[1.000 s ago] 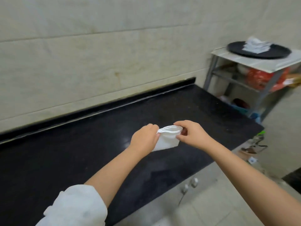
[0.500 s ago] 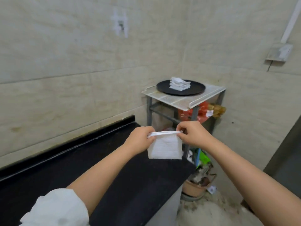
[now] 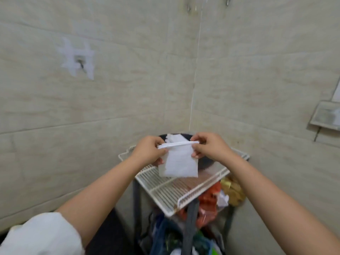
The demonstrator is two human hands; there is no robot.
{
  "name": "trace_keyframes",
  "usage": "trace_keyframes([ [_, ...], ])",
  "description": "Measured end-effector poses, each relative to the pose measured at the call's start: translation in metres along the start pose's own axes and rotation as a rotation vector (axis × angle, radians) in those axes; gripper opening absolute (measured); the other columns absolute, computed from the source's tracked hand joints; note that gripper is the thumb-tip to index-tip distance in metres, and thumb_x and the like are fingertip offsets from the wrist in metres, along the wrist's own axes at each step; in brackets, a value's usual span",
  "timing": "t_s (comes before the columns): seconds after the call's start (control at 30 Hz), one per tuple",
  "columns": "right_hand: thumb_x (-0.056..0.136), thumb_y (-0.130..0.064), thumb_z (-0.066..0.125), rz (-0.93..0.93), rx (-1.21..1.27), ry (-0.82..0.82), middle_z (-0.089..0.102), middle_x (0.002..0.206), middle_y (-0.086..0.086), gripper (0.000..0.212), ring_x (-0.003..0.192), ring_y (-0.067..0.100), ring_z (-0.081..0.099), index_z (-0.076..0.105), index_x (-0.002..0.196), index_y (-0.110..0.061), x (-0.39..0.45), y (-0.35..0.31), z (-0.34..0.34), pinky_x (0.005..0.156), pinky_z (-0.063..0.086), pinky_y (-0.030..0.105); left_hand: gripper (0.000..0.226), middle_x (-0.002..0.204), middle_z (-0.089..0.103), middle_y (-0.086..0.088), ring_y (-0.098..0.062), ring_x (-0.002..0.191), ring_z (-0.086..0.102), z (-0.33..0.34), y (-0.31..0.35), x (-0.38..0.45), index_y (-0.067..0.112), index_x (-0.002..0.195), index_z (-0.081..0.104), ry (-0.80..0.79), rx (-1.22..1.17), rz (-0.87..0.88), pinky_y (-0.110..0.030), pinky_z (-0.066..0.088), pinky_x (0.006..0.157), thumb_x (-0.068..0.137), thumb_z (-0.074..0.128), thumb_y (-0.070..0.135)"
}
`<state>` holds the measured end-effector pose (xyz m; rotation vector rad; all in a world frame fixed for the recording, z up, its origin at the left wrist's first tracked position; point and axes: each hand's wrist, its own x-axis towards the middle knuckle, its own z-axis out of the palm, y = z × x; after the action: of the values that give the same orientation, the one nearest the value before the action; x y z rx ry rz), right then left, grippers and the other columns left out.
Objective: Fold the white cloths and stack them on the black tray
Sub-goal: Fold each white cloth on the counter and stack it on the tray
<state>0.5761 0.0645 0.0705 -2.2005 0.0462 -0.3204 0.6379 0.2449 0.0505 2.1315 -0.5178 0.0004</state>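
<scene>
**White wire rack in the wall corner**

You face a white wire rack (image 3: pixel 165 192) on grey legs, set in the corner where two tiled walls meet. A black tray (image 3: pixel 206 163) sits toward its far edge, with a stack of folded white cloths (image 3: pixel 174 138) on it. The near part of the grid lies bare, down to the near corner's raised rim.

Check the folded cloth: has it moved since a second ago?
Yes. The folded cloth, pinched by the left hand and right hand, has left the black counter and now hangs before the black tray on the wire rack.
</scene>
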Motion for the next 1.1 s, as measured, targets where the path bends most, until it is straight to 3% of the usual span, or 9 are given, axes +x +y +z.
trace_keyframes([
  [0.13,0.084,0.008,0.051,-0.020,-0.043,-0.078,0.060,0.061,0.011,0.015,0.044,0.006,0.060,0.060,0.096,0.007,0.085,0.035,-0.034,0.056,0.055,0.019,0.003,0.066,0.063,-0.008,0.001,0.035,0.055,0.027,0.021,0.071,0.009,0.089,0.060,0.092,0.086,-0.025,-0.015,0.050,0.046,0.087,0.059,0.008],
  [0.23,0.077,0.005,0.057,-0.138,-0.161,-0.059,0.061,0.072,0.015,0.014,0.061,0.019,0.056,0.065,0.088,0.009,0.153,0.058,-0.054,0.067,0.050,0.031,0.018,0.094,0.070,-0.018,-0.022,0.081,0.067,0.048,0.034,0.126,0.005,0.101,0.066,0.253,0.215,-0.015,-0.026,0.049,0.072,0.084,0.060,0.008],
  [0.3,0.077,0.002,0.059,-0.243,-0.195,-0.032,0.060,0.076,0.011,0.011,0.072,0.019,0.054,0.067,0.083,-0.002,0.194,0.073,-0.060,0.065,0.046,0.023,0.022,0.103,0.068,-0.014,-0.028,0.099,0.062,0.063,0.040,0.158,0.007,0.104,0.066,0.379,0.266,-0.026,-0.027,0.045,0.079,0.084,0.057,0.007],
  [0.37,0.078,0.001,0.056,-0.319,-0.198,-0.020,0.059,0.081,0.009,0.014,0.076,0.019,0.051,0.066,0.087,-0.003,0.228,0.092,-0.059,0.055,0.037,0.012,0.024,0.107,0.067,-0.015,-0.030,0.101,0.060,0.080,0.037,0.186,0.007,0.108,0.065,0.461,0.293,-0.041,-0.028,0.043,0.079,0.086,0.054,0.006],
  [0.4,0.079,0.002,0.054,-0.333,-0.210,-0.032,0.060,0.086,0.012,0.016,0.078,0.019,0.050,0.066,0.090,-0.001,0.242,0.105,-0.054,0.054,0.034,0.017,0.025,0.111,0.065,-0.016,-0.031,0.103,0.058,0.090,0.031,0.196,0.006,0.111,0.063,0.473,0.319,-0.059,-0.029,0.043,0.081,0.088,0.053,0.006],
  [0.5,0.079,0.003,0.053,-0.346,-0.286,-0.179,0.064,0.104,0.022,0.022,0.092,0.028,0.058,0.064,0.098,0.002,0.273,0.151,-0.029,0.066,0.030,0.023,0.029,0.122,0.059,-0.014,-0.030,0.110,0.056,0.122,-0.001,0.209,0.007,0.118,0.060,0.383,0.443,-0.136,-0.028,0.039,0.089,0.090,0.053,0.009],
  [0.67,0.081,-0.002,0.053,-0.371,-0.423,-0.442,0.057,0.120,0.013,0.030,0.113,0.026,0.052,0.060,0.110,-0.003,0.282,0.204,-0.005,0.089,0.038,0.025,0.031,0.120,0.062,-0.010,-0.024,0.113,0.054,0.157,-0.039,0.204,0.009,0.116,0.062,0.294,0.529,-0.246,-0.029,0.041,0.093,0.087,0.052,0.010],
  [0.9,0.084,-0.011,0.053,-0.450,-0.548,-0.551,0.057,0.109,0.007,0.025,0.100,0.021,0.054,0.060,0.107,-0.006,0.281,0.209,-0.013,0.080,0.037,0.023,0.036,0.125,0.057,-0.005,-0.022,0.109,0.055,0.161,-0.033,0.193,0.016,0.128,0.051,0.274,0.628,-0.258,-0.030,0.045,0.086,0.093,0.047,0.023],
  [1.1,0.089,-0.024,0.052,-0.548,-0.665,-0.505,0.050,0.133,0.008,0.037,0.122,0.024,0.048,0.054,0.123,-0.012,0.249,0.159,-0.014,0.099,0.040,0.034,0.031,0.122,0.058,-0.012,-0.031,0.110,0.055,0.128,-0.019,0.146,0.010,0.119,0.055,0.384,0.730,-0.361,-0.037,0.046,0.088,0.092,0.045,0.022],
])
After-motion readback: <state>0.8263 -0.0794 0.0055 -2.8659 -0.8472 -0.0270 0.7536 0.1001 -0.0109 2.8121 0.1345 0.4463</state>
